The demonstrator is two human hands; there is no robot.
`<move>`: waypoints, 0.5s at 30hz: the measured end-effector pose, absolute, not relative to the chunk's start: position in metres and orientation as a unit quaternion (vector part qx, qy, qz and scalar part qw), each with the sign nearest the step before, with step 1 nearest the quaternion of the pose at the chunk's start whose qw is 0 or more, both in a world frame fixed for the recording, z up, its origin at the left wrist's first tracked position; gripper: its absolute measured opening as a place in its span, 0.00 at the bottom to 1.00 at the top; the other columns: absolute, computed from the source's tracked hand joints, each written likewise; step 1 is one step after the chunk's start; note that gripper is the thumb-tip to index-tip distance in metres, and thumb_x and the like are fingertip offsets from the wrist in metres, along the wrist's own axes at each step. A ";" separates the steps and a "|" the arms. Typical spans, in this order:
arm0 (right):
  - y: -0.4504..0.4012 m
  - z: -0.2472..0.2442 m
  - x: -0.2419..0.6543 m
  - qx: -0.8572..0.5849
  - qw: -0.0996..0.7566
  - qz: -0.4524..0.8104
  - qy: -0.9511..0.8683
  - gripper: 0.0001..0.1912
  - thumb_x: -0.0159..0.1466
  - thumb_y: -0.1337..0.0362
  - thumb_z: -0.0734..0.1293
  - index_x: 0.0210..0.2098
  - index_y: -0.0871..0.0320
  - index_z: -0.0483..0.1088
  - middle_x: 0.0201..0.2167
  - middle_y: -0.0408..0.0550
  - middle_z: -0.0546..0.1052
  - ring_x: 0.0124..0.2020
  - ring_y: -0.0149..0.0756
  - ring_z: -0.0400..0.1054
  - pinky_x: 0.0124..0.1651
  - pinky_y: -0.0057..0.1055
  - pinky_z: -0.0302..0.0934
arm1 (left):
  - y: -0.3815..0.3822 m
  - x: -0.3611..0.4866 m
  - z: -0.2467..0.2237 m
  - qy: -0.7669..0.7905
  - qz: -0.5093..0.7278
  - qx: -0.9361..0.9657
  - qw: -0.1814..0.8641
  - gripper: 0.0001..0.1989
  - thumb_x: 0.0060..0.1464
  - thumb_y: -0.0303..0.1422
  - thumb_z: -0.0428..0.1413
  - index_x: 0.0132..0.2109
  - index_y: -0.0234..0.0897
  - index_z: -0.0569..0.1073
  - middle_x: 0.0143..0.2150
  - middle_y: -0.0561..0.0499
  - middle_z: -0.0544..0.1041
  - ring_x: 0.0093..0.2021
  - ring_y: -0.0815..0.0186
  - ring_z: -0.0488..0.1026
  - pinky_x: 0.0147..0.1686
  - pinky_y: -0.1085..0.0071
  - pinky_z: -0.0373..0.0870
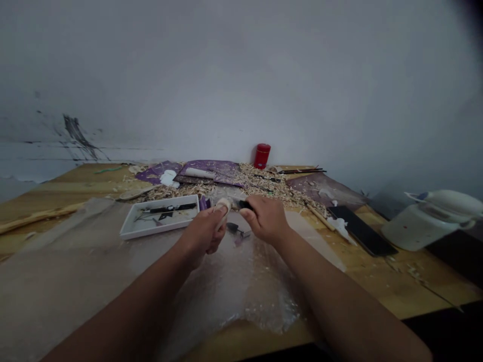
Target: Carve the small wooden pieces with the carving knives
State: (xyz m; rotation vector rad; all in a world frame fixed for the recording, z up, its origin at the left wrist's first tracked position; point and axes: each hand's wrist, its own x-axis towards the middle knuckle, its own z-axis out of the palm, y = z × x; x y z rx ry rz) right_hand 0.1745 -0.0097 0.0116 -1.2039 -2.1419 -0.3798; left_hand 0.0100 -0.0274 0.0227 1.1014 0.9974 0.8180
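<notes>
My left hand (207,231) is wrapped round a pale, light-coloured piece (224,203) with a rounded top end. Close on its right, my right hand (266,217) grips the black handle of a small tool (245,205). The tool points left toward the pale piece; whether they touch is too small to tell. Below and between the hands, a dark small object (233,227) lies on the clear plastic sheet (222,286). Left of my left hand is a white tray (132,233) with black-handled tools (169,208) in it.
Wood shavings (279,188) and purple sheets (215,167) lie along the wall, near a red can (261,156). On the right are a black phone (362,231), a thin wooden stick (320,217) and a white lidded container (418,223). A long wood strip (41,216) is far left.
</notes>
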 end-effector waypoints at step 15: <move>-0.014 0.011 0.168 -0.429 0.314 -0.138 -0.836 0.27 0.64 0.48 0.45 0.28 0.59 0.64 0.22 0.45 0.69 0.24 0.30 0.61 0.27 0.27 0.44 | -0.029 0.006 0.021 0.377 0.346 0.432 0.743 0.16 0.52 0.44 0.45 0.24 0.38 0.56 0.11 0.62 0.48 0.11 0.78 0.38 0.10 0.80 0.38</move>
